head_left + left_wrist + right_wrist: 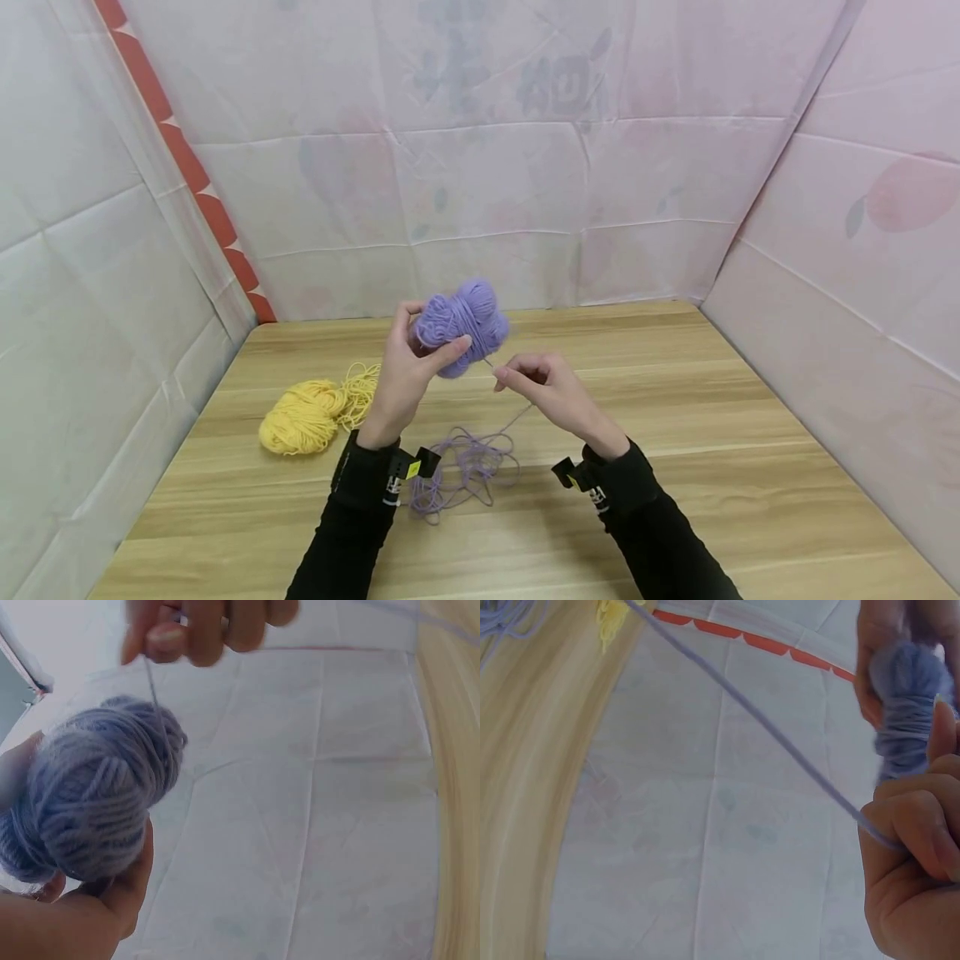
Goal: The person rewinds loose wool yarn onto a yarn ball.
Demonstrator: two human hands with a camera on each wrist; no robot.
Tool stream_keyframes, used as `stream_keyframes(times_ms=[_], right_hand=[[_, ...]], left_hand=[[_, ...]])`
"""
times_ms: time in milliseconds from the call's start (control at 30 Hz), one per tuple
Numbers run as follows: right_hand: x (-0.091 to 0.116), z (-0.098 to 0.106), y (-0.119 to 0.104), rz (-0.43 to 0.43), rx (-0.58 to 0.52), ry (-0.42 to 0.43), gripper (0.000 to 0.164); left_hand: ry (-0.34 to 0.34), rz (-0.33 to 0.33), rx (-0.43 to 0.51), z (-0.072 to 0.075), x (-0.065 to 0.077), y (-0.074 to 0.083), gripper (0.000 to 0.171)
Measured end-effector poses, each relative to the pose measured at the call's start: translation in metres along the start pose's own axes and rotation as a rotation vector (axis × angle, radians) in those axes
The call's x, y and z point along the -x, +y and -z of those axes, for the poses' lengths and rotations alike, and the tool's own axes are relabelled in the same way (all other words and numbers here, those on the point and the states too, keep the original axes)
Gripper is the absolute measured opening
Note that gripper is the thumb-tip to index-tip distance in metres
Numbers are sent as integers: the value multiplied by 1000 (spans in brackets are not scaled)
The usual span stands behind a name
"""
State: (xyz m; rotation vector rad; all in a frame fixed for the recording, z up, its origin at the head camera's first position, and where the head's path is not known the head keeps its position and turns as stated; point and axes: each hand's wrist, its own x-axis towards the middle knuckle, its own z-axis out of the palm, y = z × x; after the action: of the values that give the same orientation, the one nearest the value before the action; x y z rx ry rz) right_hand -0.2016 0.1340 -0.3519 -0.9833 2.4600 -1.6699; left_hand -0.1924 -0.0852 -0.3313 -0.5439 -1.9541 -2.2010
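My left hand grips a purple yarn ball above the table, thumb across its near side. In the left wrist view the yarn ball shows strands wound round its middle. To the right of it, my right hand pinches a purple strand that runs to the ball. In the right wrist view the purple yarn passes through the curled fingers of the right hand and stretches toward the table. Below the hands lies a loose tangle of purple yarn.
A yellow yarn skein with loose loops lies left of my left hand, partly hidden by it. The wooden table is enclosed by pale printed cloth walls at the back and both sides.
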Motion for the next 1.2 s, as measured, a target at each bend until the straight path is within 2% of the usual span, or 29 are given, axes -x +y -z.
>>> stream_keyframes(times_ms=[167,300,467,533,700,800,933,1067,1200], right_hand=[[5,7,-8,33,20,6,19],[8,12,-13,45,32,22,17],[9,16,-15,61,28,53,15],[10,18,-16,67,12,68,13],[13,23,-17,59,-25,113,10],[13,25,-17,44,-29,138,9],[12,26,-16,51,-31,156,7],[11,25,-14,58,-43,157,7],[9,23,-13,44,-42,154,7]], left_hand=[[34,-31,-159,-5,-3,-4,54],[-9,-69,-297,-8,-3,-6,56],[-88,-136,-453,-11,-3,-10,57],[-132,-139,-503,-11,-3,-11,57],[-310,-122,-587,-12,-3,-11,54],[-423,-123,-587,-11,-2,-11,53],[-531,-122,-502,-9,-2,-11,53],[-604,-106,-383,-7,-2,-9,51],[-647,-84,-299,-4,-1,-7,51]])
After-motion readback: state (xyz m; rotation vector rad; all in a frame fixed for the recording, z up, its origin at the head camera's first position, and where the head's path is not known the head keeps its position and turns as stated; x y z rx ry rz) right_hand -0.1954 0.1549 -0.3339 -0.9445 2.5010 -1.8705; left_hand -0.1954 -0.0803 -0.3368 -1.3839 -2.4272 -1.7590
